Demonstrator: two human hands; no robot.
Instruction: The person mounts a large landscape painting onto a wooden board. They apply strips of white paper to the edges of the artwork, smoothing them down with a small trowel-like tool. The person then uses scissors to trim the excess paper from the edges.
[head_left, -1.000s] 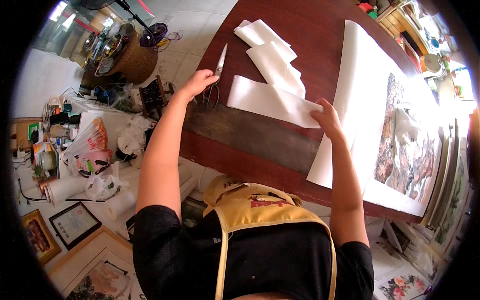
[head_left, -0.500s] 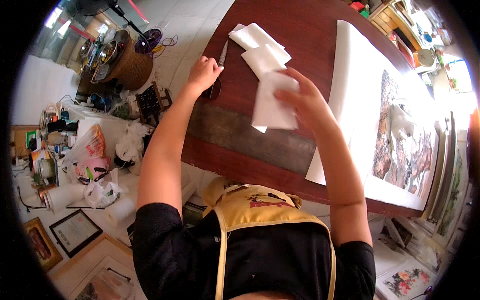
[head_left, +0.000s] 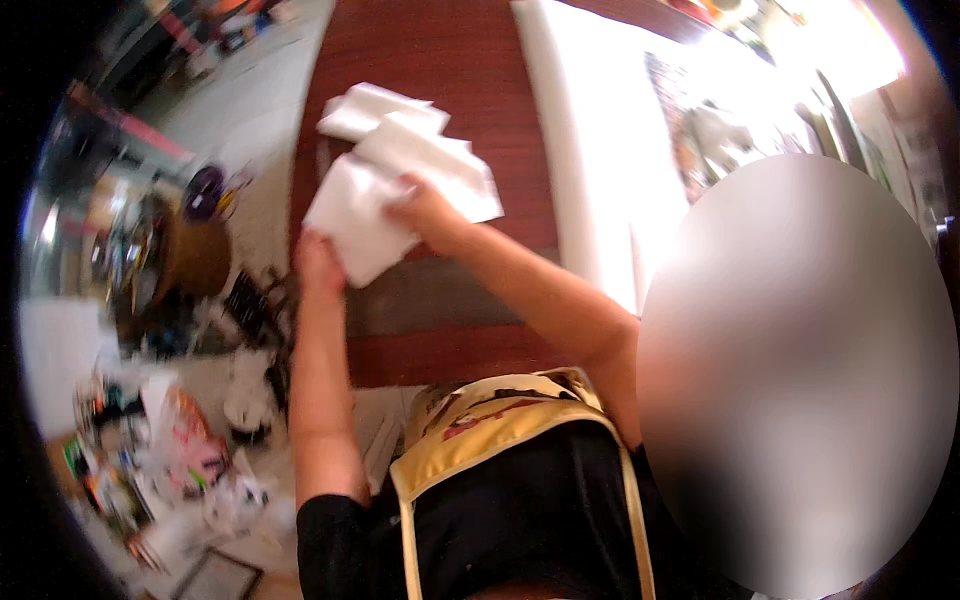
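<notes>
Places are given from the long white sheet (head_left: 585,140) on the red-brown bench (head_left: 430,40).

The front white piece (head_left: 355,225) is located left of that sheet, well apart from it. Its lower left edge is held by the left hand (head_left: 320,262); that grip looks closed on the edge. The right hand (head_left: 428,212) is laid on the piece's right side, nearer the long sheet. Whether thumb and fingers are clamped together there cannot be told, too blurred. Paper or cloth: cannot be told either.

The middle white piece (head_left: 440,165) is set between the front piece and the long sheet, meeting the front one. The far white piece (head_left: 375,110) is found beyond it, also left of the long sheet. Whether all three are separate or one strip folded back on itself cannot be told.

Step in hand, as judged: front piece being managed two-handed. Advice:
- Light, flat pinch to be used; the stuff looks thin and limp, so it will probably crease under hard fingertips.
- Both sides to be supported evenly, else a corner may sag.
- Edges to be squared before any fold is pressed; pressure best applied with flat fingers.
- Middle piece not to be dragged along.
- Right forearm (head_left: 540,280) to be kept off the long sheet; it is passed close by.
</notes>
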